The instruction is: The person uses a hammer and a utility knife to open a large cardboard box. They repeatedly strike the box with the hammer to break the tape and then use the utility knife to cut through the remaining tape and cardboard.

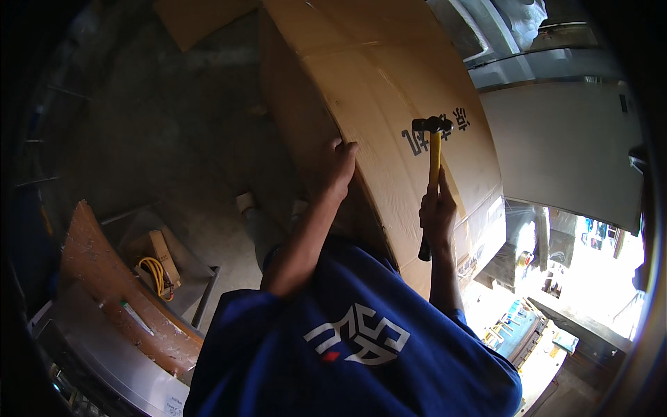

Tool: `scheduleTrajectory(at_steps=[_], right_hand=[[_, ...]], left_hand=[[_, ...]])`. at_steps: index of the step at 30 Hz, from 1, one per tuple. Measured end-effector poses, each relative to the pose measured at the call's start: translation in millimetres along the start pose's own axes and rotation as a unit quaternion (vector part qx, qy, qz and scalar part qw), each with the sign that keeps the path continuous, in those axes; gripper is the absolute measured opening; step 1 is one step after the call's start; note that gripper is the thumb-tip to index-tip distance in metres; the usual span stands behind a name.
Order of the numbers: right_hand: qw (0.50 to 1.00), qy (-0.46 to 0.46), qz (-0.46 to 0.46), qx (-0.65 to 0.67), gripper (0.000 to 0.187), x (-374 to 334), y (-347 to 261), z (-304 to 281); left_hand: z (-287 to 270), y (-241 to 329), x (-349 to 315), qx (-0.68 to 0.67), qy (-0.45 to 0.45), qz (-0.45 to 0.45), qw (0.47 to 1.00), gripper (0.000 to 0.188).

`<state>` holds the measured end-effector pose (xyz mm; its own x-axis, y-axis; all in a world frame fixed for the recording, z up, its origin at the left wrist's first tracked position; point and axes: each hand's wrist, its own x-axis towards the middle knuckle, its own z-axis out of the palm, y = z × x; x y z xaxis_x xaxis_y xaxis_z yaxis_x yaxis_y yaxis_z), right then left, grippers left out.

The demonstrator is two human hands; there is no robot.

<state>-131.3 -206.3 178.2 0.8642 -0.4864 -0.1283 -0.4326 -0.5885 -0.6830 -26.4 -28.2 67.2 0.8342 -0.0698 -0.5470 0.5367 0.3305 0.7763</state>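
A large brown cardboard box [375, 90] with dark printing stands in front of me. My right hand [439, 217] is wrapped round the handle of a ball-peen hammer [435, 151]. Its yellow shaft points away from me, its black lower end sticks out below my fist, and its dark head is over the printed face of the box; whether it touches cannot be told. At the box's left edge, my left hand [340, 169] is closed on the cardboard corner, with some fingers hidden.
To the left, a curved brown panel [118, 292] leans near a small carton [162, 257] with a coiled yellow cord [154, 273]. A pale flat panel [556, 146] stands right of the box. Tools lie on a bench [521, 333] at lower right.
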Motion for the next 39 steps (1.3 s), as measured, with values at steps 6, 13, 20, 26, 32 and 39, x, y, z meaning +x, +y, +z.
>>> scheduleTrajectory(at_steps=[6,13,20,26,32,39], right_hand=[[0.998,0.001,0.04,0.05,0.049,-3,3,0],[0.998,0.021,0.014,0.049,0.049,-11,0,11],[0.993,0.065,0.031,0.097,0.048,-17,-22,40],[0.988,0.123,0.065,0.072,0.049,-36,-28,70],[0.941,0.163,0.174,0.24,0.047,-79,-70,122],[0.845,0.193,0.274,0.417,0.024,-82,-106,169]], left_hand=[[-9,0,2,-0.051,-0.048,-0.002,0.998,0.036],[-31,2,-7,-0.159,-0.123,-0.072,0.977,0.026],[-49,14,15,-0.093,-0.235,-0.113,0.961,0.036],[-89,62,34,-0.072,-0.231,-0.175,0.954,0.036],[-127,119,83,0.089,-0.179,-0.104,0.974,0.027],[-93,245,188,0.159,-0.239,0.157,0.945,0.013]])
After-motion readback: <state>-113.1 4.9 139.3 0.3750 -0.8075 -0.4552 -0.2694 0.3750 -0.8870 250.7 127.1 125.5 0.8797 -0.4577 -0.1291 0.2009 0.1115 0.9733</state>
